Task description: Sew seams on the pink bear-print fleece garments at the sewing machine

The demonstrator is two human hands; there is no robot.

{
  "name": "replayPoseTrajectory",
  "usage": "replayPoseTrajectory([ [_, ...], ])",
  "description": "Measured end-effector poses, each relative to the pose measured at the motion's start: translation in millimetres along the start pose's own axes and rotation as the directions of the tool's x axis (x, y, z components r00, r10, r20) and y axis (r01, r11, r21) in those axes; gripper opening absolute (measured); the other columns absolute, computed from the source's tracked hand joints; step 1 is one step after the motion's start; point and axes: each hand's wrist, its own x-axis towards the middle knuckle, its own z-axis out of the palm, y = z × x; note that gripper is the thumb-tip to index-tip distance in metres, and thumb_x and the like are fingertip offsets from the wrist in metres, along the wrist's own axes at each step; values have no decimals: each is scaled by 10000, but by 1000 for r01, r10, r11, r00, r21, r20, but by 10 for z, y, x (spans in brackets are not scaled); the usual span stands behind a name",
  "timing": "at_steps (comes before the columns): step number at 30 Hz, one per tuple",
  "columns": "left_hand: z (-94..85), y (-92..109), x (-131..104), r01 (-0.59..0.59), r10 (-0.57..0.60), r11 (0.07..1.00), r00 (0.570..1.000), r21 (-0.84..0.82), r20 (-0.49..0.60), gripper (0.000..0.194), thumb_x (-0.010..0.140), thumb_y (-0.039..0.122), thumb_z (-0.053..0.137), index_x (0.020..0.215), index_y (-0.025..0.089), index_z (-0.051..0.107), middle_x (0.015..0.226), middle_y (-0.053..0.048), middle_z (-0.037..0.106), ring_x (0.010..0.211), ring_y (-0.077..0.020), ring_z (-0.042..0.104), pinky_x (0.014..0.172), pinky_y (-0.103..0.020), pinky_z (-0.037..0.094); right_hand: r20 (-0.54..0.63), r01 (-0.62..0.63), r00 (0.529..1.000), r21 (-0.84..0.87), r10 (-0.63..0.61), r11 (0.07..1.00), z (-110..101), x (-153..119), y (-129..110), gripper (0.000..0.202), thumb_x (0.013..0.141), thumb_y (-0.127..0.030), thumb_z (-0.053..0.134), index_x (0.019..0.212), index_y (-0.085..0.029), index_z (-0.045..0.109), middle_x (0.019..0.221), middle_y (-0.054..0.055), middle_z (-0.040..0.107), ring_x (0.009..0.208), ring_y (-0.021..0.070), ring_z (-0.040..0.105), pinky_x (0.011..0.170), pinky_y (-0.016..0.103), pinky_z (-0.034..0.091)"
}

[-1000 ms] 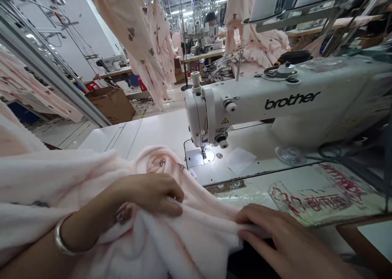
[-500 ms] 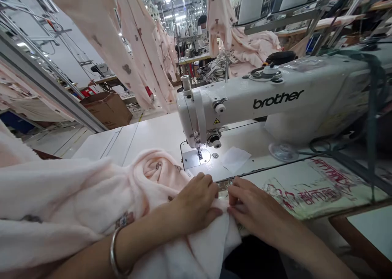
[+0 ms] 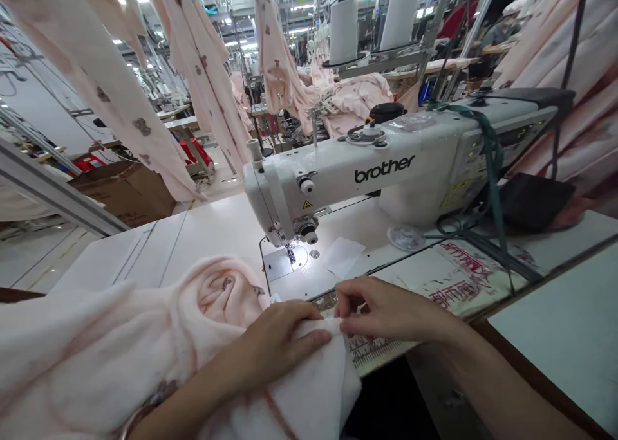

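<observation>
On the left we see plush pink cloth [image 3: 130,337], softly rolled into a round swirl on the smooth white counter [image 3: 203,228]. The left hand [image 3: 284,340] pinches its edge between thumb and fingers. Beyond is the hard, glossy sewing machine [image 3: 333,183] (its needle area brightly lit); we judge the edge gathered, but nothing fed under yet. The right hand [image 3: 374,308] pinches the same edge by fingertip and thumb.

I'm seeing a box [image 3: 128,194] sitting low on my left, and two cones [image 3: 344,31] standing side by side ahead.
</observation>
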Motion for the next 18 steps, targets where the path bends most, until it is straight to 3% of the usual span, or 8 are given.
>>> replayPoseTrajectory([
  [6,-32,25,44,42,-40,997,999,-61,26,224,838,334,528,940,189,666,883,13,684,793,-143,597,700,-221,400,-81,57,995,-55,-61,997,10,-7,11,34,657,-146,554,672,-174,543,727,-27,573,691,115,525,570,197,364],
  [12,57,36,41,2,-3,1000,999,-29,-42,221,811,329,567,933,190,688,877,3,691,799,-148,607,696,-226,395,-140,58,988,-39,-63,998,64,-12,89,47,653,-135,527,670,-179,527,765,-23,593,745,131,536,635,222,381],
  [18,145,4,32,13,-15,1000,991,-19,-130,185,817,296,540,836,174,677,764,13,679,703,-126,603,646,-215,396,-121,77,990,19,-74,997,85,-17,149,41,677,-147,542,676,-179,516,789,-25,594,731,120,538,613,208,382],
])
